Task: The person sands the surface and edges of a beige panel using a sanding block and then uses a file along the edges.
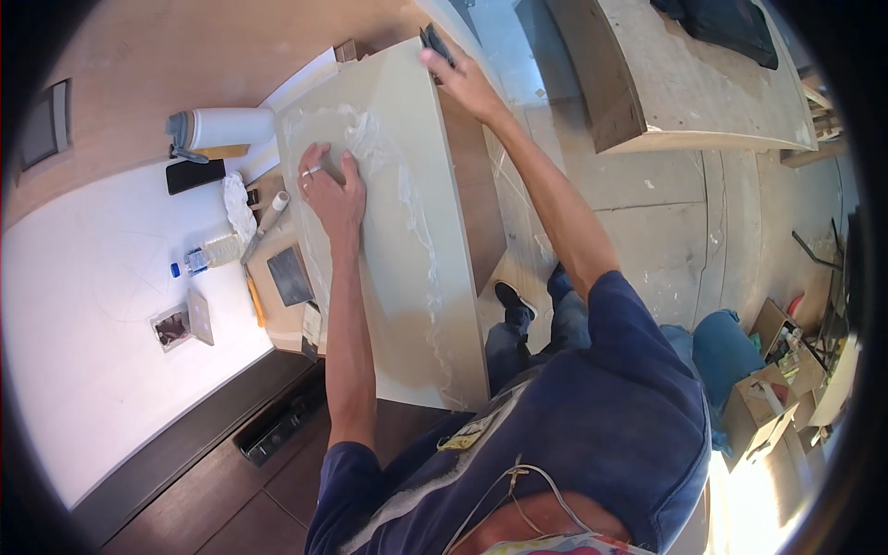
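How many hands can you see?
2. The left hand is on the pale board; the right hand holds a small dark object at the board's far corner. I see no other hands.

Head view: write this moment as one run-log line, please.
left hand: open on pale panel | right hand: gripping dark block at panel's far corner | left of panel: clear bottle

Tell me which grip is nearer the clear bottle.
Left. The left grip is on the pale board, to the right of the bottle; the right grip is farther away, holding a dark block at the board's far corner.
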Available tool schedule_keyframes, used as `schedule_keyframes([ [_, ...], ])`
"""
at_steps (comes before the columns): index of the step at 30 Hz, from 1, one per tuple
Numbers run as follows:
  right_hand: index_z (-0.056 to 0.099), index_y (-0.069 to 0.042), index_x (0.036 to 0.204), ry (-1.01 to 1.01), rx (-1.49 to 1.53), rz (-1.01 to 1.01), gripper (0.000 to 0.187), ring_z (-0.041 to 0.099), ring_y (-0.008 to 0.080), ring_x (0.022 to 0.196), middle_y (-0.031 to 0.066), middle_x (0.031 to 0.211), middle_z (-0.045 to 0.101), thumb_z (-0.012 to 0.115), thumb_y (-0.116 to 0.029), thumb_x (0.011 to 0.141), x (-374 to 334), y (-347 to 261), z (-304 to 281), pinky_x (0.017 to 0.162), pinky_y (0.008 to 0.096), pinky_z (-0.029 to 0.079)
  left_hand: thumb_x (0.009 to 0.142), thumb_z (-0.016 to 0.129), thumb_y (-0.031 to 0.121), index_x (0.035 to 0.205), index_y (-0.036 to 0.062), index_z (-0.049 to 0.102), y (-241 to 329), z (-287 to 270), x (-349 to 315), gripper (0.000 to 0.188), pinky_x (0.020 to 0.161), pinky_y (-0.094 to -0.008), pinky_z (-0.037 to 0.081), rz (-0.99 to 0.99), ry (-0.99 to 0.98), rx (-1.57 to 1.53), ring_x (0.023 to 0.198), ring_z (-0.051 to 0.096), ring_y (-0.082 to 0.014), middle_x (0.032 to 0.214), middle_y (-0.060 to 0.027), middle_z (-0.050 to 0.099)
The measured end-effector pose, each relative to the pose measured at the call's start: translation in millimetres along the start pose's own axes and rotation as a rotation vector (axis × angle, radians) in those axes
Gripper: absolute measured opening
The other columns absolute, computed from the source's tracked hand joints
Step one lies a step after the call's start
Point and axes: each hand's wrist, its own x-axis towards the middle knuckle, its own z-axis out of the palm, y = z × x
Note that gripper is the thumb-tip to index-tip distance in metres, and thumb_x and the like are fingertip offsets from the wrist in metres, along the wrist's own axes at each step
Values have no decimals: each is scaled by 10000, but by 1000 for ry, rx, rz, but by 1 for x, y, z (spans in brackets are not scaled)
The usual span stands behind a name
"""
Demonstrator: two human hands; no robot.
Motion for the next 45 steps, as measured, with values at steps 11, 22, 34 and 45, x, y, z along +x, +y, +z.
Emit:
schedule_keyframes([
  [11, 630, -39, 1381, 23, 692, 512, 519, 703, 186, 951, 96, 1148, 700, 556, -455, 1080, 36, 27, 33, 895, 372, 569, 964, 669, 269, 1287, 64, 586, -5, 3, 3, 392, 1174, -514, 299, -31, -32, -42, 1355, 495, -381, 1421, -185, 576],
  [22, 521, -96, 1543, 14, 279, 215, 578, 697, 205, 975, 111, 1141, 668, 583, -412, 1063, -33, -29, -23, 850, 370, 568, 960, 671, 272, 1289, 71, 596, -6, -1, -2, 393, 1178, -514, 297, -61, -34, -40, 1368, 493, -372, 1436, -189, 568],
  [34, 537, -296, 1555, -135, -577, -357, 505, 464, 307, 1434, 82, 1583, 471, 562, -423, 1067, -34, -32, -34, 1222, 558, 277, 966, 676, 286, 1280, 62, 598, -8, 2, 0, 394, 1189, -513, 285, -41, -33, -9, 1365, 505, -353, 1424, -183, 576],
  [45, 521, -313, 1560, -249, -621, -351, 462, 336, 258, 1564, -98, 1639, 461, 316, -387, 1152, 20, -14, -33, 1276, 665, 129, 962, 679, 258, 1279, 63, 604, -3, 6, 1, 379, 1151, -505, 330, 5, -2, 22, 1319, 532, -359, 1371, -175, 604],
])
